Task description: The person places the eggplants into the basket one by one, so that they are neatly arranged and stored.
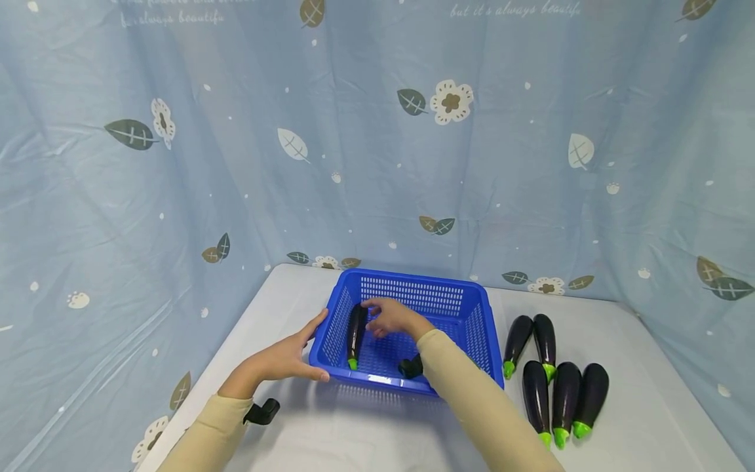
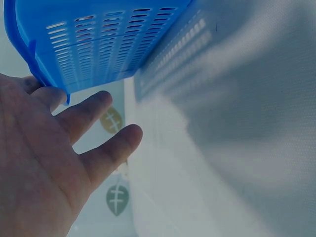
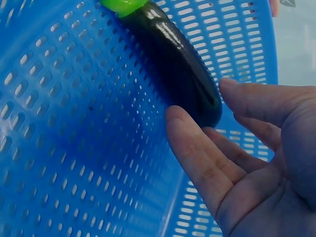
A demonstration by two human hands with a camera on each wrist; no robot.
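Note:
A dark, glossy eggplant (image 1: 356,334) with a bright green cap lies along the left wall inside a blue plastic basket (image 1: 407,387). My right hand (image 1: 390,317) is inside the basket at the eggplant's far end. In the right wrist view the thumb and fingers of the right hand (image 3: 237,168) are spread to either side of the rounded end of the eggplant (image 3: 173,64), not curled round it. My left hand (image 1: 283,357) rests at the basket's front left corner. In the left wrist view, the left hand (image 2: 44,148) has extended fingers at the rim.
Several more eggplants (image 1: 567,400) lie on the white table (image 1: 643,406) to the right of the basket. A speck of green shows in the basket beside the right forearm (image 1: 472,406). A blue patterned curtain (image 1: 377,164) hangs behind and at both sides.

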